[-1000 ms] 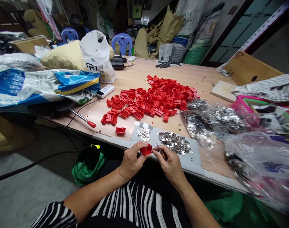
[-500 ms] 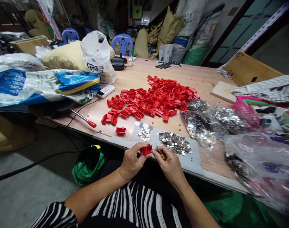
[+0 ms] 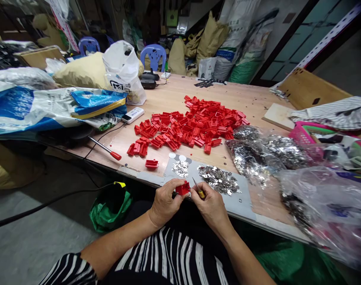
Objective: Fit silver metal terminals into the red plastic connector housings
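Between the thumb and fingers of my left hand [image 3: 167, 200] is a red plastic box-shaped part [image 3: 183, 188], held at the table's front edge. My right hand [image 3: 211, 202] is closed around a small pointed tool with a yellow handle [image 3: 201, 194], its thin metal tip pointing up and away. The right thumb and fingertip meet at the red part's right side; whether they also pinch a small piece there is hidden. Just beyond the hands lie a small pile of silvery metal pieces [image 3: 180, 168] and a larger pile of metal clips [image 3: 218, 179] on a grey mat [image 3: 242, 198].
A large heap of red plastic parts [image 3: 198, 122] covers the table's middle, with one lone red part [image 3: 151, 164] nearer. Clear bags of metal pieces [image 3: 254, 154] lie right. A red-handled lever [image 3: 115, 155] juts out left. A green bag [image 3: 110, 209] hangs below the edge.
Both hands stay in nearly the same place on the red part. The pointed tool in my right hand has tilted slightly; the whole view has shifted a little.
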A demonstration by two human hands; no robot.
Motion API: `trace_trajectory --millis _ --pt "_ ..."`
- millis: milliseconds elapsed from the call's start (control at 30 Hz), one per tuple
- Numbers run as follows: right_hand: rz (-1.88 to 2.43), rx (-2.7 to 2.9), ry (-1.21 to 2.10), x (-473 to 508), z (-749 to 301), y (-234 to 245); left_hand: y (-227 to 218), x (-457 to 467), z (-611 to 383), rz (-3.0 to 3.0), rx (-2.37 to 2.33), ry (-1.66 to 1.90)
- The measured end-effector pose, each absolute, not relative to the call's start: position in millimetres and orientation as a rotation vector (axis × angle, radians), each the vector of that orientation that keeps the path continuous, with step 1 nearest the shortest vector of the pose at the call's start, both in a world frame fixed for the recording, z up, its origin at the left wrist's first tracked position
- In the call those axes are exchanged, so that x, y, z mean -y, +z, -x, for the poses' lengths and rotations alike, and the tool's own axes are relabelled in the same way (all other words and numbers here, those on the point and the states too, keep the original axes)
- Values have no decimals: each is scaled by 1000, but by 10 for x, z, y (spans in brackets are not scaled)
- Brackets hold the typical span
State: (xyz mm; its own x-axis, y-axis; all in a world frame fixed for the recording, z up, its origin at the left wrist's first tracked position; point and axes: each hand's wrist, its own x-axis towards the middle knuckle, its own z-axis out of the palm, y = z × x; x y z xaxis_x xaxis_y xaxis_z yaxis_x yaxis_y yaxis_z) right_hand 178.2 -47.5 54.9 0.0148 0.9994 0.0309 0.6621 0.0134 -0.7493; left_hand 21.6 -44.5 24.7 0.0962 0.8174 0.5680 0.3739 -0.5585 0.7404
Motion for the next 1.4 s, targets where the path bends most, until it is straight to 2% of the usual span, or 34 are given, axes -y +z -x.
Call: trace_trajectory --millis 367,1133,1400 --pt "1742 1801 762 455 -1787 638 186 469 -224 -1999 -1106 1468" --pt "1558 1771 1049 367 -1904 421 184 483 -196 -1844 -1166 1368" --pt "1541 1931 765 403 -1872 295 203 215 15 -1956 -1224 1083"
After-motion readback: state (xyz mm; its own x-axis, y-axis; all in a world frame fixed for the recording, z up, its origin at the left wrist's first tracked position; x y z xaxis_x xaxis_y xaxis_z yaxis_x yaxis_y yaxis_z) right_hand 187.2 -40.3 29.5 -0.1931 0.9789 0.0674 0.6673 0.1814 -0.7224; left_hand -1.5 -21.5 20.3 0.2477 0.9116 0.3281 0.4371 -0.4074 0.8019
